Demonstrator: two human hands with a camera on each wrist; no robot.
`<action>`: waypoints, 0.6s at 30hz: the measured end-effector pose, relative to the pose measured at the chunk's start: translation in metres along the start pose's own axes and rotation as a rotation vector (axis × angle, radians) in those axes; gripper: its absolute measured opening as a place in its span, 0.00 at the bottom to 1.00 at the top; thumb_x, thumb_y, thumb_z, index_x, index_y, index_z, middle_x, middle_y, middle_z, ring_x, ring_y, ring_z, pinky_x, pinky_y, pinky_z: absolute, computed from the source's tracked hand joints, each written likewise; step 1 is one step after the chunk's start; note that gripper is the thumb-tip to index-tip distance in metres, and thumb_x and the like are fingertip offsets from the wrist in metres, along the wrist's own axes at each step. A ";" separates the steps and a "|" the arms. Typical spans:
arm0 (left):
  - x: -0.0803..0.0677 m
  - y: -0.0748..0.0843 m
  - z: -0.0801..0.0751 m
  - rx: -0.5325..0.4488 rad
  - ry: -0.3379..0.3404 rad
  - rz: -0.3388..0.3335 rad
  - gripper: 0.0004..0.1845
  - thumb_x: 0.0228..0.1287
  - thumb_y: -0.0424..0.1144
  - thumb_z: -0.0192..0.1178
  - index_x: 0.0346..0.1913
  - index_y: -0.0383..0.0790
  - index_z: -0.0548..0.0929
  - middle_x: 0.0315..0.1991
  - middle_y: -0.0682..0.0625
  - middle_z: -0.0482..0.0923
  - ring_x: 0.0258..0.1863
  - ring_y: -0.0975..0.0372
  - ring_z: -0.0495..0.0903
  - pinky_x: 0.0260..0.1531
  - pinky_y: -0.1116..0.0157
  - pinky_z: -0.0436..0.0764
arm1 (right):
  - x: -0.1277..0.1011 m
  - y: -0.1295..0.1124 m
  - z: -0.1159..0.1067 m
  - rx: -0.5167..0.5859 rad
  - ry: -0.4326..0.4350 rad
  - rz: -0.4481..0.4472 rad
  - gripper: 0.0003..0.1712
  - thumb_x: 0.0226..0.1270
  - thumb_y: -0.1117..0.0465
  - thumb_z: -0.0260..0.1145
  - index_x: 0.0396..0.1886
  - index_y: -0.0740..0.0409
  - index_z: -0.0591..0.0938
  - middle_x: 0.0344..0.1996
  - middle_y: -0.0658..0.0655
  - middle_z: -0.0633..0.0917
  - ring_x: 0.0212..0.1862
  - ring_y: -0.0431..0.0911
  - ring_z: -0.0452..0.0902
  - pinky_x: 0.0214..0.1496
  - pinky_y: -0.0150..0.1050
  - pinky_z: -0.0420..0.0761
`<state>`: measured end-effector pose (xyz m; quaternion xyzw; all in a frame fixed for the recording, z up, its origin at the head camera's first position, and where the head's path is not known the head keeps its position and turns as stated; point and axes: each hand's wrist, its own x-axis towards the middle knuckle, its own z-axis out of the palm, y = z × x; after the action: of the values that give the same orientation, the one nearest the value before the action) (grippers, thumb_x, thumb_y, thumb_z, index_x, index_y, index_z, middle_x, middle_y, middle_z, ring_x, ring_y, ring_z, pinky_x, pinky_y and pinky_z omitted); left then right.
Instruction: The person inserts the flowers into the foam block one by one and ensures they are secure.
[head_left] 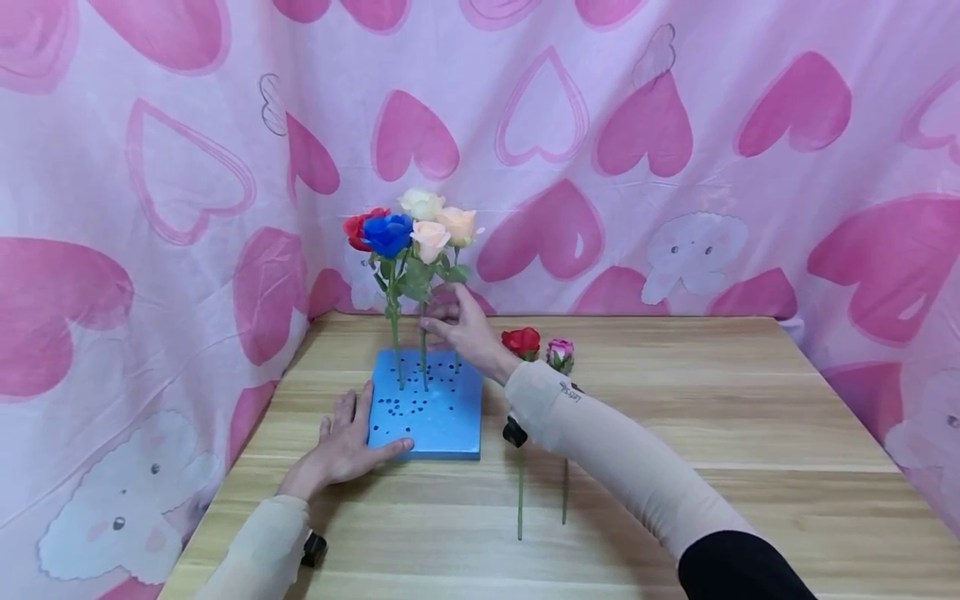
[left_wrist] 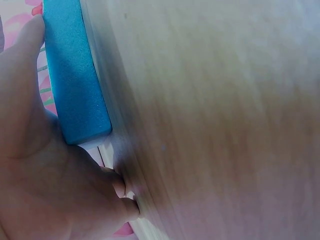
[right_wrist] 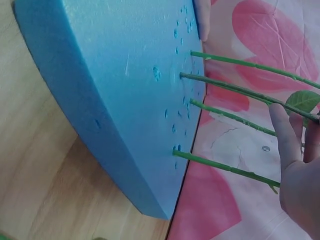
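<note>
My right hand [head_left: 457,325] pinches a green rose stem [head_left: 423,350] between thumb and fingers, beneath the pale pink rose [head_left: 430,241]. In the right wrist view that stem [right_wrist: 225,84] reaches the face of the blue foam block [head_left: 435,437], which is dotted with small holes. Around it stand a blue rose [head_left: 387,235], a red rose [head_left: 358,229], a white rose [head_left: 421,204] and a peach rose [head_left: 459,225]. My left hand [head_left: 347,442] rests against the block's left side, fingers stretched along it and thumb over the front corner.
Right of the block, another red rose [head_left: 521,342] and a purple-pink rose [head_left: 560,353] lie on the wooden table [head_left: 712,400], partly hidden under my right forearm. A pink heart-print curtain [head_left: 540,225] hangs behind and at both sides.
</note>
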<state>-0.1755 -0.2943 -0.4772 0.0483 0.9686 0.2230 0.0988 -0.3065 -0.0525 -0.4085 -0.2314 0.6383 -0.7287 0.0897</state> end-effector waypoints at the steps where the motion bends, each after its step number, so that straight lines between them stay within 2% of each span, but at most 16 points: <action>1: 0.000 0.000 0.001 -0.002 -0.003 0.000 0.70 0.58 0.79 0.57 0.84 0.38 0.33 0.81 0.26 0.32 0.80 0.31 0.30 0.72 0.28 0.34 | -0.001 0.000 0.000 0.005 0.009 0.009 0.26 0.73 0.67 0.68 0.66 0.54 0.70 0.51 0.65 0.84 0.56 0.66 0.82 0.47 0.58 0.88; 4: 0.001 0.001 0.002 -0.005 -0.007 0.000 0.70 0.58 0.79 0.57 0.84 0.39 0.33 0.81 0.26 0.32 0.80 0.31 0.30 0.72 0.27 0.34 | -0.003 -0.001 0.000 0.008 0.020 0.022 0.20 0.73 0.65 0.69 0.59 0.61 0.73 0.51 0.65 0.86 0.57 0.66 0.82 0.49 0.60 0.87; 7: 0.002 0.000 0.002 -0.006 -0.003 0.001 0.70 0.59 0.79 0.57 0.84 0.39 0.33 0.81 0.26 0.33 0.80 0.31 0.31 0.72 0.27 0.35 | -0.004 -0.002 -0.001 -0.006 0.004 0.015 0.16 0.74 0.63 0.69 0.55 0.63 0.77 0.50 0.65 0.86 0.58 0.67 0.82 0.51 0.61 0.86; 14: 0.002 0.000 0.001 -0.004 0.001 0.000 0.70 0.58 0.79 0.57 0.84 0.39 0.32 0.81 0.26 0.32 0.80 0.31 0.31 0.72 0.27 0.35 | -0.010 -0.006 -0.006 -0.082 -0.041 -0.007 0.18 0.74 0.62 0.69 0.60 0.60 0.80 0.55 0.66 0.84 0.57 0.59 0.83 0.53 0.56 0.87; 18: 0.000 0.002 0.000 -0.003 0.002 -0.003 0.70 0.58 0.79 0.58 0.84 0.39 0.33 0.81 0.26 0.32 0.80 0.31 0.31 0.72 0.27 0.35 | -0.017 -0.008 -0.011 -0.092 -0.074 -0.010 0.21 0.75 0.62 0.68 0.64 0.58 0.79 0.58 0.63 0.83 0.58 0.59 0.82 0.53 0.55 0.87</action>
<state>-0.1755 -0.2928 -0.4767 0.0464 0.9684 0.2245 0.0983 -0.2948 -0.0341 -0.4053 -0.2653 0.6661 -0.6900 0.0988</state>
